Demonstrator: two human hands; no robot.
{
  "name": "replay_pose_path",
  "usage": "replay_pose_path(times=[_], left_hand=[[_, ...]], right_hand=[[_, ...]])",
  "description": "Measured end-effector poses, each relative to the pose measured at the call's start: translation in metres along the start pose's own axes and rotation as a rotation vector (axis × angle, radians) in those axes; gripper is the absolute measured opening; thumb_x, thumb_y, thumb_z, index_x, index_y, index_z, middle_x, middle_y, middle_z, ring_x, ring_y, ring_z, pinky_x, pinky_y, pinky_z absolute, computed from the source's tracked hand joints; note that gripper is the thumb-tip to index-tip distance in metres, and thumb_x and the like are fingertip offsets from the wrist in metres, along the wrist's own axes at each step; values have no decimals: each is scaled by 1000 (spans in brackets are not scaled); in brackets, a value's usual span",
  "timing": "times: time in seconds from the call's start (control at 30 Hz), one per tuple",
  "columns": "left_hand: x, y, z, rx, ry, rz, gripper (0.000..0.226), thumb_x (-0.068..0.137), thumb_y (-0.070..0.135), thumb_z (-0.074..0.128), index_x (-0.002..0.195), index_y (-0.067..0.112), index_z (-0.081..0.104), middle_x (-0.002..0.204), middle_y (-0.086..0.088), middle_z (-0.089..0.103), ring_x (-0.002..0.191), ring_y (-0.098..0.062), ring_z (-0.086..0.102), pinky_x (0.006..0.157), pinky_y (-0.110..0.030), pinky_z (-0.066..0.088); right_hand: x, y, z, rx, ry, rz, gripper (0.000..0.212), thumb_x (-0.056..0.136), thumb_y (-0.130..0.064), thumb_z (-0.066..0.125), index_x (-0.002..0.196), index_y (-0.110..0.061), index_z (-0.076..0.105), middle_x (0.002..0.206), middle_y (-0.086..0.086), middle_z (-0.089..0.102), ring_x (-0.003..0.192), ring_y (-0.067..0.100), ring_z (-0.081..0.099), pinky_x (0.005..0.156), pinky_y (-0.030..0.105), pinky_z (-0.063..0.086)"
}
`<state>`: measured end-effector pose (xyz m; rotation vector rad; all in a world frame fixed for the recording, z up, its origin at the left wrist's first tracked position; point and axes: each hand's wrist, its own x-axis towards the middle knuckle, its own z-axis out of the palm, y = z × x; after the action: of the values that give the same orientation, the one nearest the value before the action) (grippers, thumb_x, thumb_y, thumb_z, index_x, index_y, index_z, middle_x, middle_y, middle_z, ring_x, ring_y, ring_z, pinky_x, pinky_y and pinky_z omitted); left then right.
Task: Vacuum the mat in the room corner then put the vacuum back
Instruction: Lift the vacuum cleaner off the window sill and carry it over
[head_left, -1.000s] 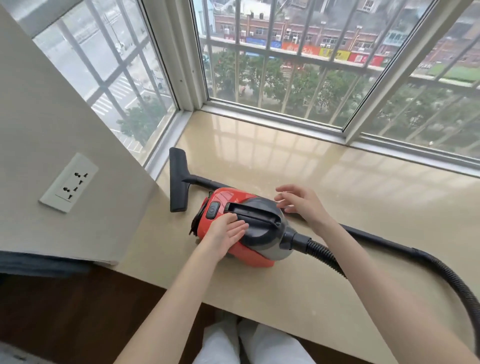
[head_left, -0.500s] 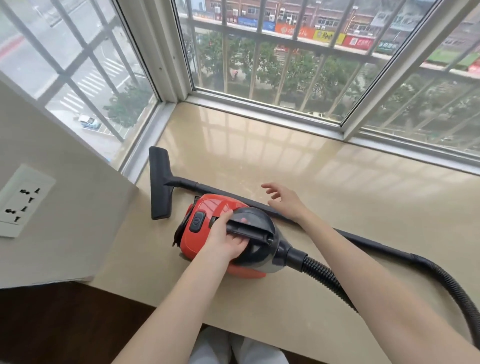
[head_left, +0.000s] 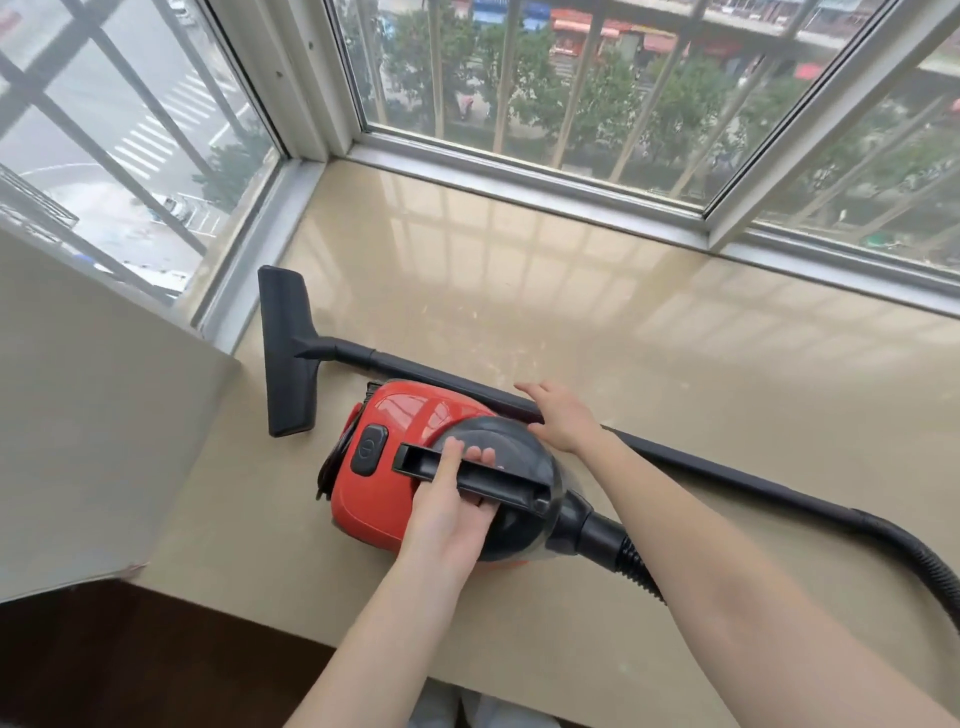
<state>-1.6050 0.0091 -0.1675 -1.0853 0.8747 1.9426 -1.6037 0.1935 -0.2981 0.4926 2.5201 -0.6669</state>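
Your left hand is wrapped around the black carry handle on top of a small red and black canister vacuum, fingers curled under the bar so their tips show on its far side. The vacuum sits on a glossy beige window ledge, in the corner where two barred windows meet. Just ahead of your grip on the red shell is a black power button. Beyond the grip, on the far side of the body, your right hand rests with relaxed, fairly straight fingers where the dark dome meets the rigid black wand, gripping nothing. That wand runs past your grip to the left, ending in a wide black floor nozzle lying flat near the window frame. To the right of your grip, a ribbed black hose leaves the front of the body and loops off past your right forearm. The mat is not in view, so cleaning has probably not begun; this looks like the pick-up. To do it well, close your left hand fully on the middle of the handle so the body hangs level, and take hold of the wand with your right hand before lifting, so the nozzle does not drag across the ledge or swing into the glass. Lift both together and keep the hose slack and untwisted.
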Motion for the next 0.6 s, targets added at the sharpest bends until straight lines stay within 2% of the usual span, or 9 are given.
replay_pose_path(times=[0.1,0.27,0.43,0.6], left_hand=[[1,-1,-2,-41,-28,1,13,93,19,55,93,6,59,75,-5,61,79,-18,61,75,-34,51],[4,-2,-8,-25,-107,30,15,91,21,56,95,7,59,61,-1,64,75,-16,62,77,-33,50],[3,0,-12,-27,-187,34,27,68,22,66,90,8,60,65,-1,64,67,-15,69,80,-33,51],[4,0,-15,-28,-198,32,29,66,22,67,91,8,61,69,-2,64,68,-15,70,84,-34,52]], right_hand=[[11,6,10,-36,-13,8,63,86,-9,54,144,-20,34,134,10,46,123,30,45,99,39,40],[23,12,27,-90,16,4,52,87,-18,56,137,-18,40,126,9,51,115,31,49,91,38,42],[30,17,41,-166,34,58,44,89,-21,55,130,-12,43,121,12,53,111,32,51,92,41,43],[31,23,48,-321,68,150,31,89,-4,47,120,-7,46,118,12,56,108,30,53,85,38,44]])
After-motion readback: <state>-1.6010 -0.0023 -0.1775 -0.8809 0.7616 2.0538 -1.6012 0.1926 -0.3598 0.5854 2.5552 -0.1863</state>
